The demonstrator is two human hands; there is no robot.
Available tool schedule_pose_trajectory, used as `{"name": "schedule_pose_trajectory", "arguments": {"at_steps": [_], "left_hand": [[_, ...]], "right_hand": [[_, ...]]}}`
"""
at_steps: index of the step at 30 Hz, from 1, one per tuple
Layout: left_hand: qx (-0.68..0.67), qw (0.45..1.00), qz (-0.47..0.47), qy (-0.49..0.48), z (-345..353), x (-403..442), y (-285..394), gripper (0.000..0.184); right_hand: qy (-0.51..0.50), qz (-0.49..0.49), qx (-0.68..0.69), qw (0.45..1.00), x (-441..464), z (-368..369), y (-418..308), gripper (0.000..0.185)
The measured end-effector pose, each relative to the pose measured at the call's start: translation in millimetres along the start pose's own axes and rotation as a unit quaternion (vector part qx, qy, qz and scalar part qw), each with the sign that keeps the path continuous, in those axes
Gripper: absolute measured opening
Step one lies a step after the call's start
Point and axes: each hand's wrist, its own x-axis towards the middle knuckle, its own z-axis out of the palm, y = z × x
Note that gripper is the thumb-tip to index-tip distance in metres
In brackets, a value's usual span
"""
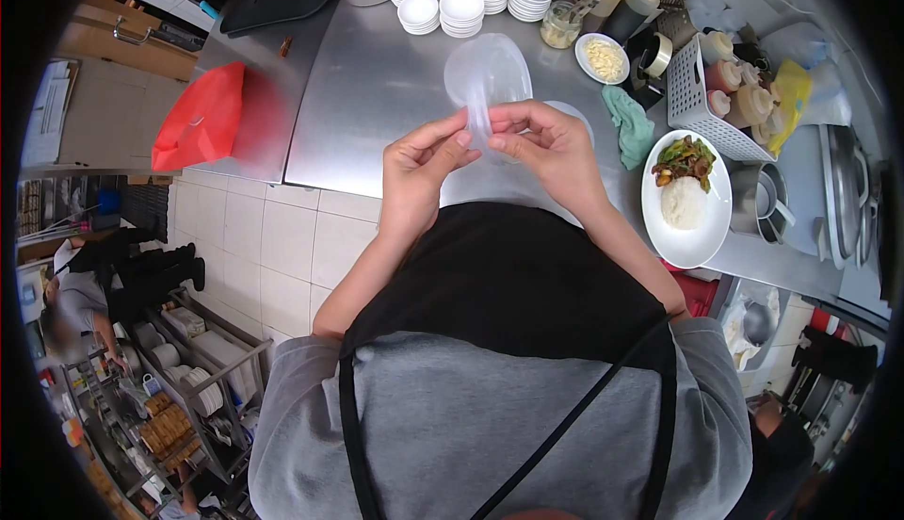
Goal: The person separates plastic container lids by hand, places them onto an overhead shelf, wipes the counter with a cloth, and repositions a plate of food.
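Both hands meet above the front of the steel counter [363, 96]. My left hand [424, 164] pinches the left side of a translucent plastic piece [478, 117] between thumb and fingers. On its right side my right hand [548, 146] pinches the same piece, which stands upright between the fingertips. Just behind it on the counter is a clear round plastic container [499, 66]. Another clear round item [571, 117] lies partly hidden behind my right hand.
Stacked white dishes [461, 8] stand at the back. To the right are a plate of rice and stir-fry [687, 202], a green cloth [629, 126] and a bottle basket [697, 96]. A red bag [202, 117] lies left. Another person [85, 294] is at lower left.
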Motion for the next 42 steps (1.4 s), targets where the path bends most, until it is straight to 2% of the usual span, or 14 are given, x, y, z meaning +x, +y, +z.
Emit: {"name": "schedule_pose_trajectory", "arguments": {"at_steps": [5,7,8,10,16,27,29,31,33,34,37,39,40,42], "left_hand": [[0.003,1.0,0.005,0.01,1,0,-3,0.024],[0.038,0.999,0.03,0.015,6,1,-8,0.023],[0.072,0.996,0.055,0.021,7,2,-11,0.023],[0.085,0.993,0.074,0.028,6,6,-17,0.022],[0.092,0.988,0.123,0.027,6,14,-29,0.021],[0.31,0.945,0.106,0.021,15,24,-21,0.009],[0.344,0.926,0.152,0.038,16,30,-26,0.008],[0.336,0.926,0.172,0.029,10,38,-39,0.008],[0.326,0.925,0.194,0.022,-6,52,-49,0.008],[0.309,0.934,0.172,0.045,-22,60,-51,0.008],[0.214,0.968,0.1,0.079,-54,70,-33,0.007],[0.189,0.974,0.08,0.092,-66,70,-22,0.007],[0.165,0.978,0.062,0.109,-69,70,-17,0.007],[0.151,0.981,0.052,0.112,-72,68,-15,0.007]], "right_hand": [[0.02,0.005,0.024,1.0,-1,4,4,0.018],[0.1,-0.111,-0.197,0.969,-2,13,8,0.012],[0.101,-0.111,-0.196,0.969,-2,14,11,0.012],[0.09,-0.218,-0.321,0.917,0,15,18,0.011],[0.133,-0.151,-0.167,0.965,2,14,27,0.009],[0.15,-0.177,-0.17,0.958,3,13,32,0.008],[0.155,-0.175,-0.182,0.955,5,10,35,0.006],[0.171,-0.146,-0.1,0.969,7,5,39,0.003],[0.2,-0.135,-0.164,0.956,6,-13,42,0.003],[0.223,-0.124,-0.225,0.941,5,-27,43,0.002],[0.265,-0.1,-0.096,0.954,-6,-79,36,0.006],[0.285,-0.123,-0.237,0.921,-15,-96,23,0.006],[0.287,-0.123,-0.238,0.92,-18,-96,28,0.006],[0.161,-0.242,-0.545,0.787,-32,-93,56,0.016]]}}
